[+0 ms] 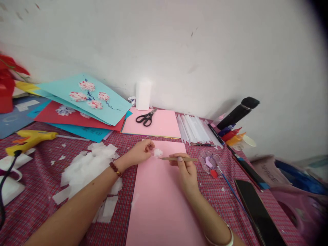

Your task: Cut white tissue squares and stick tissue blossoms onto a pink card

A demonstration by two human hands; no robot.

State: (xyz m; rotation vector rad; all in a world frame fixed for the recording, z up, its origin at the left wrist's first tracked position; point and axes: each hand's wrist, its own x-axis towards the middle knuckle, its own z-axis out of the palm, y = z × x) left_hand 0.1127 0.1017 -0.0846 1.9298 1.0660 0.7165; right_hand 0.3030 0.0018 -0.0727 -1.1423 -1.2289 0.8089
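A small white tissue tuft [158, 152] lies on the upper part of a pink sheet [161, 191], pinched at its left edge by the left hand [139, 152]. The right hand [186, 171] pinches a thin wooden stick [179, 159], tip touching the tuft. White tissue scraps [87, 167] lie left; a paint palette [210, 162] sits right.

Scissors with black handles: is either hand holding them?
No, the scissors lie on a pink sheet near the wall, while the left hand pinches a white tuft and the right hand holds a thin stick.
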